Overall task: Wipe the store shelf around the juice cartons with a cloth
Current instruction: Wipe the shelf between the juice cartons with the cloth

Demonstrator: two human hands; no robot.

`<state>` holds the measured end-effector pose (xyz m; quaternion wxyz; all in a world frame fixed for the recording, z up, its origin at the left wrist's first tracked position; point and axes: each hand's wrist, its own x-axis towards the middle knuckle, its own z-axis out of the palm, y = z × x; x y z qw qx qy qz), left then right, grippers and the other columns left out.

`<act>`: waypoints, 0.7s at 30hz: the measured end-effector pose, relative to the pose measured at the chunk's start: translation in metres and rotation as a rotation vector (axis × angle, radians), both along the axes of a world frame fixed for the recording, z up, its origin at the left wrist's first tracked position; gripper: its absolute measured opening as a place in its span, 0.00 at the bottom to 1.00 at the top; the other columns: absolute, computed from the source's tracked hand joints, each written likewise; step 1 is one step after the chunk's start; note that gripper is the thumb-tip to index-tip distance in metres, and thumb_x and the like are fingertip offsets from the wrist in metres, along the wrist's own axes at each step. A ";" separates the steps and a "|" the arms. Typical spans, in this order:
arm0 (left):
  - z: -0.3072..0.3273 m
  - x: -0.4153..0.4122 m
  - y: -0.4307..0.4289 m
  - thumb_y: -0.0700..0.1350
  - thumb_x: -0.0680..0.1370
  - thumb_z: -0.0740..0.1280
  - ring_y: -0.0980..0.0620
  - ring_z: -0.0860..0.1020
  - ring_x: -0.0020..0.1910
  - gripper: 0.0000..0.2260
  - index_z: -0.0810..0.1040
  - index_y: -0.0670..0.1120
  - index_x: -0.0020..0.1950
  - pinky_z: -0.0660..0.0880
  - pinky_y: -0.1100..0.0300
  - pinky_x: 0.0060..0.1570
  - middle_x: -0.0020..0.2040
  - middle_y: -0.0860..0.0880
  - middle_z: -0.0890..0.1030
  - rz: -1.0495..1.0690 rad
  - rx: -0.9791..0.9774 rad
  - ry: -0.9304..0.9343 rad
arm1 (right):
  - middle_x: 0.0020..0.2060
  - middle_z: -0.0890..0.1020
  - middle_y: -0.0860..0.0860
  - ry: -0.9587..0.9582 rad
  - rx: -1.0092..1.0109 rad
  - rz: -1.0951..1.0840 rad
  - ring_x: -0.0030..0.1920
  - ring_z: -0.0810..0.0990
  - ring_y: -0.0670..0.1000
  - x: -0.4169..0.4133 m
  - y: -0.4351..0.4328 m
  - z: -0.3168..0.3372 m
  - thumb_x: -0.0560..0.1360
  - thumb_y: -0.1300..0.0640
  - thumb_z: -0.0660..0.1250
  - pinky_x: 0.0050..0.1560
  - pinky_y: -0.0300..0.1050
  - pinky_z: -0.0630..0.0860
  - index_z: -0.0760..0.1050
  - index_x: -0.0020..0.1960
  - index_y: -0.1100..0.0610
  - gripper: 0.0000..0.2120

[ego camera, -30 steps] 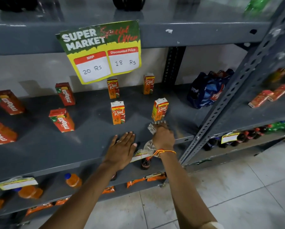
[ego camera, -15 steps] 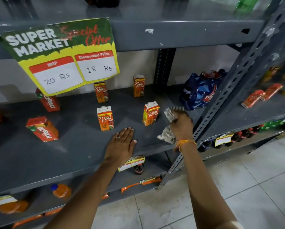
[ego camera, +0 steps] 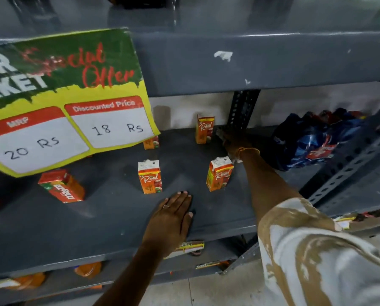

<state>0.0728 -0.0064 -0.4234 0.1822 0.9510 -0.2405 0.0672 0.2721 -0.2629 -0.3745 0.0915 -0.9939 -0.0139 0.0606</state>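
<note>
On the grey shelf [ego camera: 109, 215] stand several orange Real juice cartons: one at front left [ego camera: 149, 177], one at front right [ego camera: 219, 174], one at the back [ego camera: 205, 129] and one half hidden behind the sign [ego camera: 151, 142]. My right hand [ego camera: 233, 140] reaches deep to the back of the shelf, just right of the back carton, closed on a pale cloth [ego camera: 220, 131] that shows only at its fingertips and by the wrist. My left hand [ego camera: 172, 215] lies flat and open on the shelf near its front edge, in front of the front-left carton.
A yellow and green price sign [ego camera: 69, 100] hangs from the upper shelf at the left. A red Maaza carton [ego camera: 62, 186] lies left of the cartons. A blue shrink-wrapped pack [ego camera: 314, 138] sits at the right, beside a slotted upright post [ego camera: 343, 173]. Bottles fill the lower shelf.
My right hand with the cloth has slid from the shelf's front edge, past the front-right carton, to the back of the shelf. My left hand stays pressed flat. The view has moved closer.
</note>
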 end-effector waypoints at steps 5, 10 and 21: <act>0.000 0.000 0.001 0.52 0.78 0.49 0.50 0.67 0.68 0.22 0.68 0.45 0.69 0.56 0.53 0.67 0.68 0.47 0.71 -0.001 0.027 -0.002 | 0.77 0.49 0.50 -0.056 -0.023 0.008 0.76 0.46 0.59 -0.008 -0.003 -0.018 0.74 0.59 0.64 0.74 0.62 0.52 0.51 0.73 0.42 0.34; 0.002 -0.001 0.000 0.52 0.79 0.47 0.50 0.66 0.68 0.23 0.67 0.44 0.69 0.56 0.54 0.67 0.68 0.47 0.70 0.001 0.056 -0.006 | 0.77 0.48 0.51 -0.043 -0.078 0.049 0.76 0.43 0.57 -0.047 -0.006 -0.028 0.57 0.54 0.79 0.72 0.65 0.55 0.46 0.74 0.43 0.57; -0.001 -0.002 0.001 0.54 0.77 0.44 0.48 0.64 0.69 0.27 0.66 0.43 0.70 0.57 0.52 0.67 0.70 0.46 0.68 0.010 0.056 0.012 | 0.76 0.52 0.52 -0.054 0.105 -0.217 0.76 0.46 0.59 -0.167 0.025 -0.047 0.65 0.61 0.74 0.76 0.58 0.49 0.55 0.74 0.50 0.43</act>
